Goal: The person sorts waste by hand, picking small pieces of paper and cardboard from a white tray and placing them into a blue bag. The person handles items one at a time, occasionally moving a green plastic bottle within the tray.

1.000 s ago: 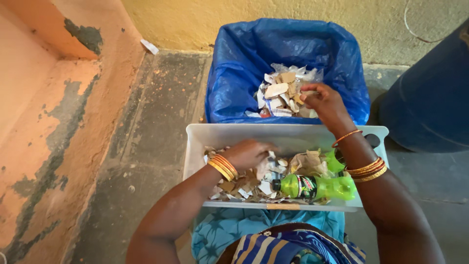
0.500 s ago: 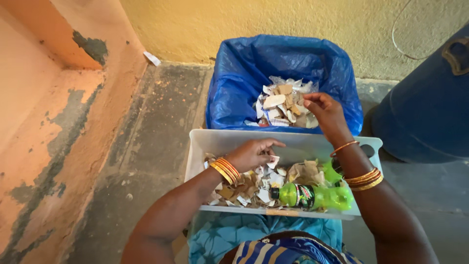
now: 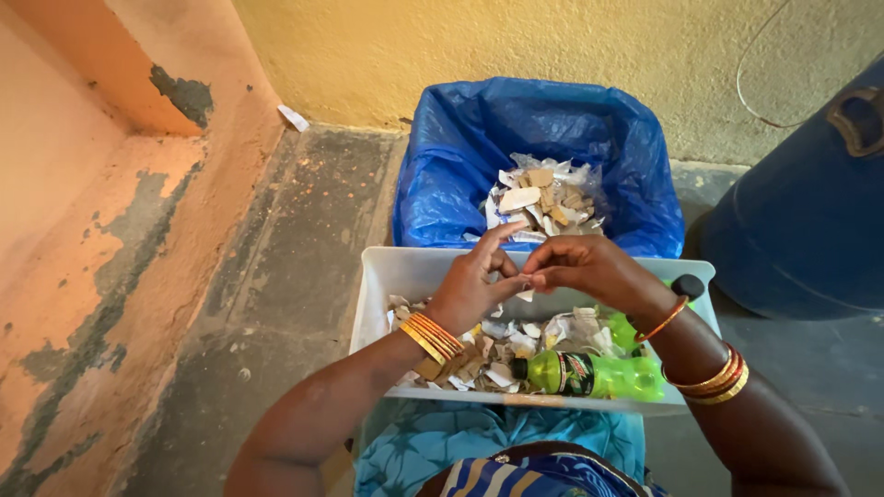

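Where they were apart before, left hand (image 3: 471,287) and right hand (image 3: 589,267) now meet, pinching one white paper scrap (image 3: 525,294) above the white plastic bin (image 3: 405,276).

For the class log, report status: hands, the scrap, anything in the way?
Left hand and right hand pinch one small white scrap together above the white tray. Green bottle lies in the tray. Blue-lined bin beyond, unobstructed.

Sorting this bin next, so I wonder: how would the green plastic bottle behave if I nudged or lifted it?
The green plastic bottle lies on its side on loose scraps in the white tub, so it would probably roll. It looks empty, likely light and easily dented.
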